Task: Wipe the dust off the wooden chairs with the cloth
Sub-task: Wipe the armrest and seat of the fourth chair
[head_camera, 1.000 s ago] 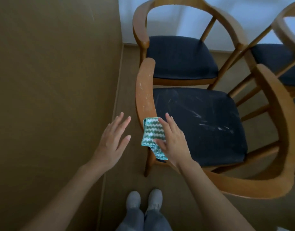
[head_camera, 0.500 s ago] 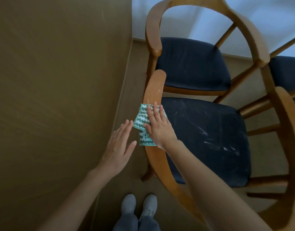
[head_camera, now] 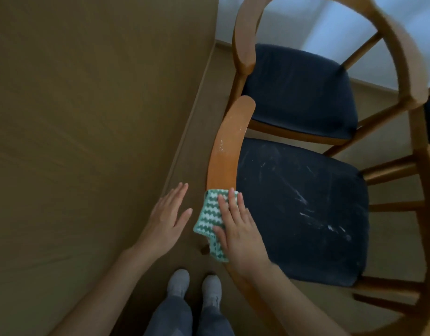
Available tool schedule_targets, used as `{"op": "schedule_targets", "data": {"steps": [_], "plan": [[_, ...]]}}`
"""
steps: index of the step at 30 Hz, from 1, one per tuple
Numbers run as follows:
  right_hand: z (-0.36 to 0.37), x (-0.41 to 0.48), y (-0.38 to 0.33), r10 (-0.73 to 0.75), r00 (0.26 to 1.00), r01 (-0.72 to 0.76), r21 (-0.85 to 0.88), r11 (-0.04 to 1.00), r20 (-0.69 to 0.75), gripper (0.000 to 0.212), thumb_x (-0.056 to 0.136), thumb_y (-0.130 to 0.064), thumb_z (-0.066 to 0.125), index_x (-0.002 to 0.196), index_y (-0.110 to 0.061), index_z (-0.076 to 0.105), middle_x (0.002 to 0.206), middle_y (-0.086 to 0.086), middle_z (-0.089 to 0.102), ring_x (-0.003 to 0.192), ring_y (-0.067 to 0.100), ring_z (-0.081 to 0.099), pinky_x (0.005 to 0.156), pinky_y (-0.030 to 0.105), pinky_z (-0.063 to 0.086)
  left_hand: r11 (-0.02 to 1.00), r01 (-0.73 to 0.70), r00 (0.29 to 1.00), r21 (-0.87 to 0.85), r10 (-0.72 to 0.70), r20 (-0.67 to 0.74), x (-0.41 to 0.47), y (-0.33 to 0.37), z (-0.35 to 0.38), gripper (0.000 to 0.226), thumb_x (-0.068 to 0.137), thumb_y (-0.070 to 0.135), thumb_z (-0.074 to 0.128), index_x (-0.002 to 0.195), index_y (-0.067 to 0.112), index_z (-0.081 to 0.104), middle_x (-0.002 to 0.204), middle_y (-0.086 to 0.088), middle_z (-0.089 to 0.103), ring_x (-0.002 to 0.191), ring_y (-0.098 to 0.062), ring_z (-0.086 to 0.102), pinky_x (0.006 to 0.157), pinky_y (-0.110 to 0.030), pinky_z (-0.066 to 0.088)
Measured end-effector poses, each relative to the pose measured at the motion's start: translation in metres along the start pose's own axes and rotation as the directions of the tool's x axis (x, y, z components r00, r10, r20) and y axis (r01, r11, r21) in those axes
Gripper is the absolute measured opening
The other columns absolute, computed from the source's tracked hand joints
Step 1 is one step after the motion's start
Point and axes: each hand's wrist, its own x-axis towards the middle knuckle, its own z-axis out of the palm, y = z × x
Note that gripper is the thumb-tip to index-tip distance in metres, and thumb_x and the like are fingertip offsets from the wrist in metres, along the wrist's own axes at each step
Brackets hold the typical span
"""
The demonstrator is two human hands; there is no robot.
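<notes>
While the flat right hand (head_camera: 238, 229) only presses the cloth (head_camera: 209, 214) on the armrest (head_camera: 229, 146), left hand (head_camera: 166, 223) spread empty, the cloth could slip.

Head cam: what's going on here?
A person is dusting the near wooden armchair. The right hand presses a green-and-white zigzag cloth flat on the chair's curved wooden armrest. The left hand hovers open beside it, touching nothing. White dust streaks show on the dark blue seat cushion, and a few specks lie on the armrest ahead of the cloth.
</notes>
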Motion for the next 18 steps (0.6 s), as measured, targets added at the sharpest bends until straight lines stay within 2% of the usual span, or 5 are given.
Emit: {"op": "schedule_targets", "data": {"steps": [2, 4, 10, 14, 18], "plan": [[-0.013, 0.035, 0.005, 0.016, 1.0, -0.015, 0.045, 0.999, -0.003, 0.064, 0.09, -0.054, 0.0, 0.144, -0.025, -0.018, 0.149, -0.002, -0.029, 0.135, 0.016, -0.033, 0.113, 0.029, -0.009, 1.0, 0.018, 1.0, -0.017, -0.018, -0.02, 0.001, -0.002, 0.001, 0.054, 0.094, 0.05, 0.028, 0.141, 0.035, 0.005, 0.145, 0.021, 0.005, 0.136, 0.004, 0.004, 0.115, -0.027, 0.008], [-0.026, 0.075, 0.01, 0.045, 0.998, -0.043, 0.034, 0.999, -0.043, 0.067, 0.094, -0.053, 0.006, 0.148, -0.019, -0.012, 0.153, 0.004, -0.024, 0.139, 0.022, -0.027, 0.116, 0.033, -0.008, 0.998, 0.048, 0.998, -0.031, -0.049, -0.04, 0.003, -0.004, 0.001, 0.057, 0.091, 0.048, 0.026, 0.142, 0.035, 0.004, 0.146, 0.02, 0.008, 0.135, 0.005, 0.005, 0.117, -0.03, 0.01], [-0.073, 0.164, 0.043, 0.075, 0.994, -0.073, -0.022, 0.997, 0.08, 0.062, 0.103, -0.039, 0.021, 0.149, -0.013, -0.011, 0.155, 0.01, -0.023, 0.141, 0.028, -0.025, 0.116, 0.042, -0.007, 0.996, 0.068, 0.99, -0.06, -0.075, -0.12, 0.002, 0.007, 0.002, 0.056, 0.097, 0.039, 0.032, 0.147, 0.03, 0.008, 0.147, 0.02, 0.007, 0.134, 0.005, 0.005, 0.113, -0.025, 0.008], [-0.069, 0.138, 0.041, -0.028, 0.994, 0.017, 0.105, 0.994, 0.106, 0.063, 0.103, -0.036, 0.028, 0.15, -0.015, -0.009, 0.155, 0.007, -0.025, 0.138, 0.025, -0.03, 0.114, 0.039, -0.012, 0.996, 0.058, 0.984, -0.07, -0.068, -0.165, 0.001, 0.017, 0.002, 0.056, 0.098, 0.034, 0.035, 0.149, 0.025, 0.011, 0.152, 0.013, 0.012, 0.134, 0.005, 0.006, 0.113, -0.024, 0.008], [-0.042, 0.052, 0.029, -0.174, 0.965, 0.121, 0.252, 0.96, 0.198, 0.067, 0.1, -0.04, 0.033, 0.143, -0.033, -0.019, 0.146, -0.01, -0.036, 0.131, 0.013, -0.039, 0.116, 0.044, 0.001, 0.995, 0.084, 0.984, -0.061, -0.092, -0.15, -0.005, 0.021, 0.002, 0.057, 0.099, 0.034, 0.036, 0.149, 0.025, 0.012, 0.156, 0.008, 0.012, 0.133, 0.005, 0.006, 0.111, -0.022, 0.008]]}}
